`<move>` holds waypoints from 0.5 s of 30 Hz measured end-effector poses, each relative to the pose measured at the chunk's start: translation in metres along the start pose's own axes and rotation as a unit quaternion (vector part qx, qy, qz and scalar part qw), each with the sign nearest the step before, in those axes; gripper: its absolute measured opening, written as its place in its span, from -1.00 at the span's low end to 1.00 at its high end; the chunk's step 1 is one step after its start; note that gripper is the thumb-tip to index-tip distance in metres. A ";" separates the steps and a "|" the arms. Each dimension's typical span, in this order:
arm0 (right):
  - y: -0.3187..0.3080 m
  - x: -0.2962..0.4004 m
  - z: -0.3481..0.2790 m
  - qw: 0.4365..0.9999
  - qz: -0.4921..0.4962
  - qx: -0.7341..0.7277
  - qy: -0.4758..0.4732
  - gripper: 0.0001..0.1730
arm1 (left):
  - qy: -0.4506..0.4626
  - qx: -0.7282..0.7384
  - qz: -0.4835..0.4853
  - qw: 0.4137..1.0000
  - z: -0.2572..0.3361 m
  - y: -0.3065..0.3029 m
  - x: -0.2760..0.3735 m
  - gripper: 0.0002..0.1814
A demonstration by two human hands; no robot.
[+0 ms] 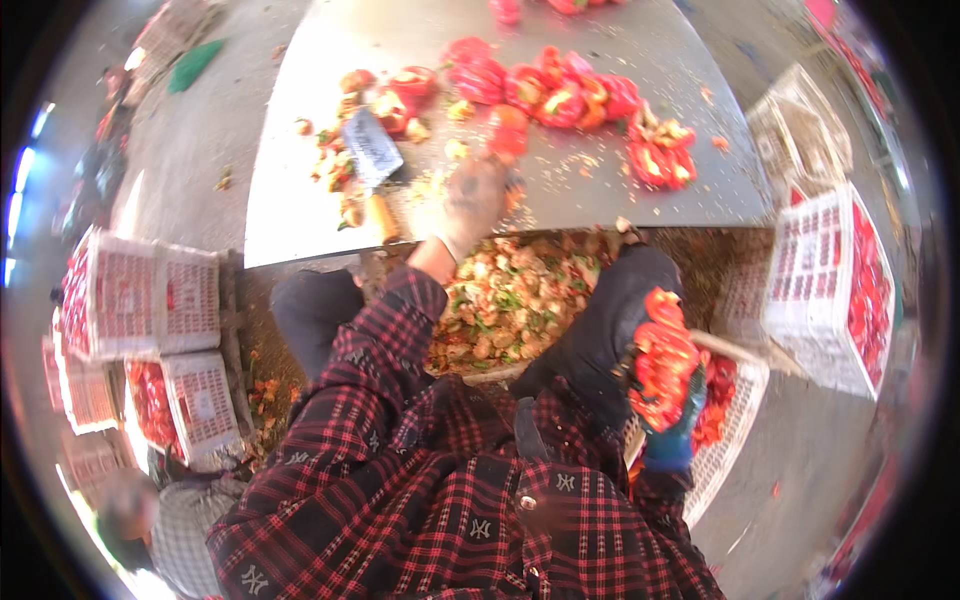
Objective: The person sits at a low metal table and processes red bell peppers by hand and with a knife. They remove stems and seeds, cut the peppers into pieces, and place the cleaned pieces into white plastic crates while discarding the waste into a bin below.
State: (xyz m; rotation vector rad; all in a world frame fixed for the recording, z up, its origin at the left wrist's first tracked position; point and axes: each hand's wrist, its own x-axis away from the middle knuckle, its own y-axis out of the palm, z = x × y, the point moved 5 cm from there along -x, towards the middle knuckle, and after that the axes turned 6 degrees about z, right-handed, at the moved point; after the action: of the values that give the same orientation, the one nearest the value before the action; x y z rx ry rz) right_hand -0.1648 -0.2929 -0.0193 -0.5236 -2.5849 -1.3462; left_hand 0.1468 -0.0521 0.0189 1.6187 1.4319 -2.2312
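My left hand, in a pale, stained glove, is over the near part of the metal table, right below a red bell pepper piece. Blur hides whether its fingers grip anything. Left of it lies a cleaver with a wooden handle, beside pepper cores and scraps. A row of opened red peppers stretches across the table. At my right side, my right hand, in a blue-green glove, holds a bunch of cut red peppers over a white plastic crate with red peppers inside.
Between my knees, under the table's edge, is a heap of pepper cores and seeds. White crates of red peppers stand at left and right. A person in a checked shirt is at the lower left.
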 end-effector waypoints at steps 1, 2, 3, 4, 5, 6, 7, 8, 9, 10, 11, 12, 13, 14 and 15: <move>0.040 0.032 -0.018 0.993 0.019 -0.113 -0.014 -0.19 | -0.121 0.080 -0.146 0.979 -0.019 0.026 -0.012 -0.59; -0.011 0.066 -0.036 0.983 0.174 0.009 -0.064 -0.20 | -0.048 -0.086 -0.055 0.994 -0.021 0.019 -0.024 -0.62; -0.027 0.095 -0.044 0.971 0.220 0.052 -0.074 -0.26 | -0.082 -0.080 -0.067 0.991 -0.044 0.044 -0.024 -0.61; -0.034 0.131 -0.060 0.949 0.285 0.108 -0.078 -0.32 | -0.142 0.020 -0.120 0.982 -0.044 0.051 -0.035 -0.57; -0.055 0.156 -0.064 0.945 0.313 0.055 -0.076 -0.35 | -0.199 -0.049 -0.241 0.949 -0.054 0.065 -0.040 -0.49; -0.082 0.184 -0.065 0.933 0.340 0.079 -0.082 -0.40 | -0.211 -0.075 -0.229 0.947 -0.052 0.073 -0.044 -0.40; -0.131 0.220 -0.066 0.917 0.373 0.108 -0.093 -0.38 | -0.205 -0.048 -0.232 0.950 -0.045 0.086 -0.047 -0.38; -0.147 0.239 -0.064 0.869 0.419 0.248 -0.084 -0.38 | -0.202 -0.040 -0.230 0.951 -0.049 0.092 -0.045 -0.35; -0.157 0.258 -0.061 0.799 0.458 0.383 -0.074 -0.37 | -0.197 -0.029 -0.231 0.952 -0.050 0.094 -0.047 -0.33; -0.165 0.267 -0.060 0.758 0.459 0.450 -0.115 -0.38 | -0.229 -0.012 -0.238 0.944 -0.049 0.097 -0.044 -0.30; -0.175 0.261 -0.060 0.715 0.449 0.512 -0.158 -0.40 | -0.233 -0.015 -0.233 0.944 -0.058 0.097 -0.042 -0.21; -0.149 0.234 -0.064 0.705 0.448 0.523 -0.172 -0.42 | -0.214 0.019 -0.159 0.964 -0.068 0.098 -0.031 -0.23; -0.142 0.204 -0.071 0.705 0.416 0.550 -0.165 -0.42 | -0.193 0.051 -0.083 0.976 -0.083 0.097 -0.020 -0.24; -0.117 0.180 -0.075 0.750 0.400 0.489 -0.195 -0.45 | -0.273 0.124 -0.145 0.943 -0.069 0.090 -0.025 -0.33; -0.079 0.141 -0.078 0.796 0.368 0.426 -0.223 -0.47 | -0.390 0.314 -0.122 0.857 -0.072 0.083 -0.010 -0.38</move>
State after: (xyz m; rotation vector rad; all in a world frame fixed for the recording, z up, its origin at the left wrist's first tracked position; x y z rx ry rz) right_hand -0.3259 -0.3666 0.0100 -1.5281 -2.4552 0.2404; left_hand 0.2461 -0.0557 -0.0290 0.3786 0.7381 -3.1468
